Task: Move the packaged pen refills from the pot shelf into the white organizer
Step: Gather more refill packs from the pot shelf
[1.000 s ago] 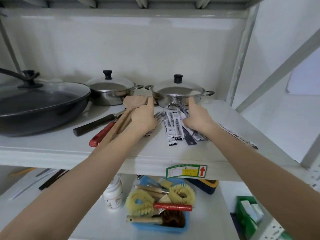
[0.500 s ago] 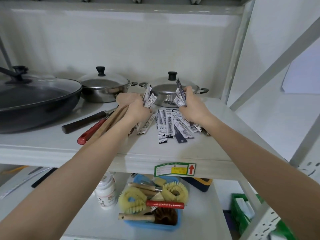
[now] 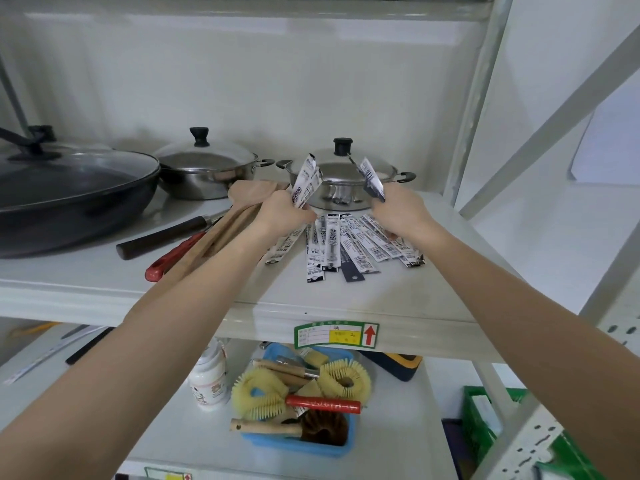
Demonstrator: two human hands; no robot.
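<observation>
left hand (image 3: 282,211), right hand (image 3: 398,209) — each pinching upright refill packets (image 3: 305,183), more fanned below

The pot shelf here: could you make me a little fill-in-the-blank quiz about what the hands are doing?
1. Each hand, left hand and right hand, grips a few ____.
2. More refill packets lie fanned on the shelf in front of a steel ____.
3. The blue tray of brushes sits on the shelf ____ the pots.

Missing words: refill packets; pot; below

Lidded pots (image 3: 207,174), wok (image 3: 69,199), brushes (image 3: 301,393)
</observation>
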